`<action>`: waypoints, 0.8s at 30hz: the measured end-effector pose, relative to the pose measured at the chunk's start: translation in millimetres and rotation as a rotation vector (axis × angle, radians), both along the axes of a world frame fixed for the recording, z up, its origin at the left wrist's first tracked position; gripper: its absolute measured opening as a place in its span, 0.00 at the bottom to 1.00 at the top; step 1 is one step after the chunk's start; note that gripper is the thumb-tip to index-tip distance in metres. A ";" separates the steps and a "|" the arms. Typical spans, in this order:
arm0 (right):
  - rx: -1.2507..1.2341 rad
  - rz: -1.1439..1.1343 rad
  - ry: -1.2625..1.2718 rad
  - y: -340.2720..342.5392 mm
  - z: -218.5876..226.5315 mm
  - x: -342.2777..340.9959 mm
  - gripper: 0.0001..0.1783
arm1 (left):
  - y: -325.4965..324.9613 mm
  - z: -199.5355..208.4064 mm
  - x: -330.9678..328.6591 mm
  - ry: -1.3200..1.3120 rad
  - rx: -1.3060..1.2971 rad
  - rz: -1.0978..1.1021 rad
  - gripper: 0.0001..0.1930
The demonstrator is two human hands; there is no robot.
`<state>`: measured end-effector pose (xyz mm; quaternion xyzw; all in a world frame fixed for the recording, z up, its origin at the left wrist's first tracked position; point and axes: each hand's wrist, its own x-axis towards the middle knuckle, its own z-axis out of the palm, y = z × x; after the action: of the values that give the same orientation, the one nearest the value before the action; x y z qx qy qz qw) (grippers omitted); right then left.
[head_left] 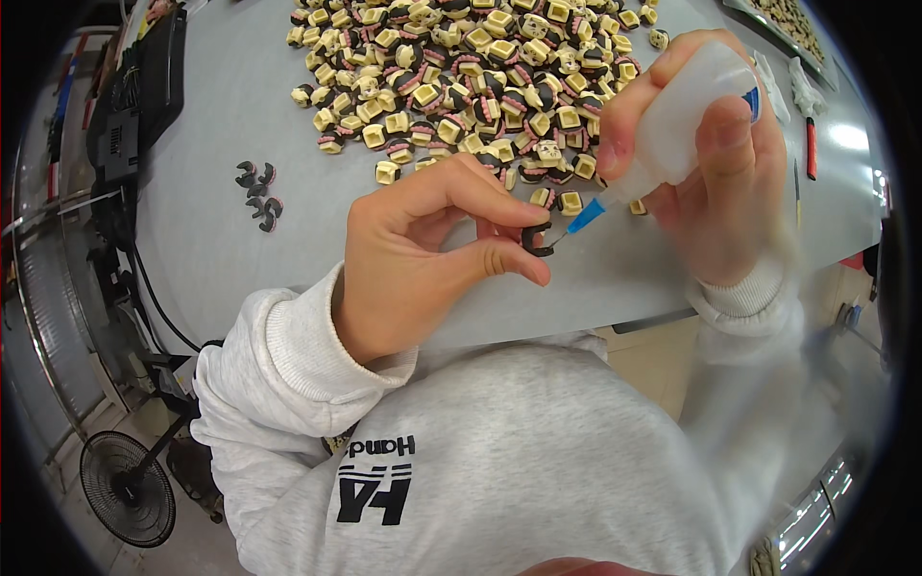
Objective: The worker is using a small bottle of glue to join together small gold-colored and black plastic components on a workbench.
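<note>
My left hand (423, 245) pinches a small black C-shaped piece (529, 237) between thumb and forefinger, its gap turned to the right. In my right hand (715, 182) is a translucent white squeeze bottle (678, 120), tilted down to the left. The bottle ends in a blue needle tip (586, 215), whose thin needle is at the lower arm of the black piece; whether it touches cannot be told. Beyond both hands spreads a heap of small cream, black and pink moulded parts (480, 82). Several dark curved pieces (259, 197) lie apart on the left.
The grey table (384, 307) has its near edge against my body. On the right lie a red-handled tool (811, 149) and a thin rod (797, 192). A tray of small parts (789, 24) stands far right. Black equipment (144, 86) borders the left, a fan (127, 488) below.
</note>
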<state>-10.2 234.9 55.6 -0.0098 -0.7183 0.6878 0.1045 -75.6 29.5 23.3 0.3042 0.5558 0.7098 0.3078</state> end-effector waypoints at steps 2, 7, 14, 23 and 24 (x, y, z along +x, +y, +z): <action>0.006 0.001 0.002 0.6 0.0 -0.2 0.29 | 0.3 0.2 0.1 -0.003 0.002 0.001 0.15; 0.037 0.011 -0.004 2.9 1.7 0.2 0.30 | 0.1 0.7 0.1 0.004 0.001 -0.002 0.15; 0.055 -0.039 -0.027 0.3 3.2 1.0 0.30 | 0.7 0.8 0.8 -0.027 -0.005 0.016 0.15; 0.050 -0.016 0.000 2.7 0.9 0.3 0.29 | 2.6 -4.4 1.6 -0.043 0.063 0.010 0.15; 0.052 -0.006 -0.007 2.6 1.3 0.1 0.29 | 2.1 -4.3 1.6 -0.045 0.061 0.006 0.15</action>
<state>-10.2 237.4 56.9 -0.0117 -0.7364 0.6684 0.1044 -74.0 31.6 19.0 0.2958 0.5279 0.7340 0.3084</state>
